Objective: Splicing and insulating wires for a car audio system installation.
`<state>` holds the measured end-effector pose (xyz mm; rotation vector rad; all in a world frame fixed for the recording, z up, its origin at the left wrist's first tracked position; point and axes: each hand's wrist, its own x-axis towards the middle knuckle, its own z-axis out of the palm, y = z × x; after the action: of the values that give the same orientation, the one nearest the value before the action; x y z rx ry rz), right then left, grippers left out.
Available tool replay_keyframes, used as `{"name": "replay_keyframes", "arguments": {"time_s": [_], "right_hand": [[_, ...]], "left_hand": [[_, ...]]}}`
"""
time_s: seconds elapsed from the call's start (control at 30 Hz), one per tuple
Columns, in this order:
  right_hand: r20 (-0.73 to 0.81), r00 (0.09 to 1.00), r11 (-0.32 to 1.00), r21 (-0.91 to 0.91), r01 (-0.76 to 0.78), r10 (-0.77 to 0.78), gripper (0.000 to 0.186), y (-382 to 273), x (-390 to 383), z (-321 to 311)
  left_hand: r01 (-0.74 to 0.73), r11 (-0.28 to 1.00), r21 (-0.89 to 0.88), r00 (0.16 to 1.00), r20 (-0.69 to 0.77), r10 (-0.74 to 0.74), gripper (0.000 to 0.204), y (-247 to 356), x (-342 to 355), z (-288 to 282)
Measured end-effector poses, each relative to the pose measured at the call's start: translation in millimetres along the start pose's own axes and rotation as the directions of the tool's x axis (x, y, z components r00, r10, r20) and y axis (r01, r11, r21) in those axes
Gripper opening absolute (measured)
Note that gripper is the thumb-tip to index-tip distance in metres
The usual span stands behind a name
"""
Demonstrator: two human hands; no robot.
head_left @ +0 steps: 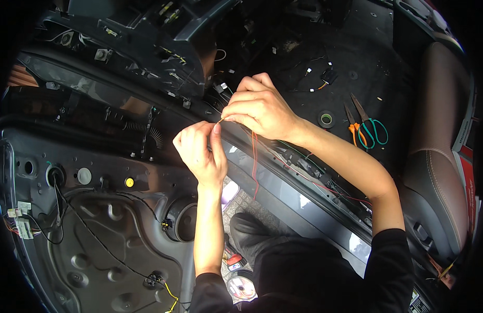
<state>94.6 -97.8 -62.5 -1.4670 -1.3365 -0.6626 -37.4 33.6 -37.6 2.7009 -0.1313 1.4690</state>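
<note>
My left hand (200,152) pinches a thin yellow wire (221,120) between thumb and finger, above the car's door sill (283,193). My right hand (259,109) is just up and to the right, its fingers closed on the same wire a short way from my left fingertips. Orange and red wires (255,167) hang below my hands, and a longer red wire runs right along the sill. Where exactly the pinched wire ends is hidden by my fingers.
On the floor mat (372,68) lie scissors (374,133), orange-handled pliers or shears (354,131), a tape roll (326,119) and a small connector (329,77). A stripped door panel (111,245) is left, a seat (432,104) right; a spool (241,287) and tools lie below.
</note>
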Motion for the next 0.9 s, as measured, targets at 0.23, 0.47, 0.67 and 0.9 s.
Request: {"name": "replay_keyframes", "arguments": {"time_s": [0.23, 0.47, 0.67, 0.9], "right_hand": [[-0.159, 0.987, 0.994, -0.109, 0.013, -0.03, 0.009, -9, -6, 0], [-0.174, 0.821, 0.674, 0.673, -0.303, 0.544, 0.01, -22, -22, 31], [-0.131, 0.709, 0.543, 0.741, -0.395, 0.693, 0.012, -11, -37, 29], [-0.193, 0.789, 0.725, 0.561, -0.399, 0.583, 0.014, -2, -45, -2]], "left_hand": [[0.608, -0.402, -0.685, 0.604, 0.727, -0.326, 0.026, -6, -12, 7], [0.34, 0.709, -0.618, 0.937, 0.155, -0.313, 0.029, 14, -6, 27], [0.259, 0.743, -0.617, 0.965, 0.135, -0.225, 0.013, 21, 11, 50], [0.218, 0.84, -0.497, 0.976, 0.119, -0.183, 0.006, 28, 20, 73]]}}
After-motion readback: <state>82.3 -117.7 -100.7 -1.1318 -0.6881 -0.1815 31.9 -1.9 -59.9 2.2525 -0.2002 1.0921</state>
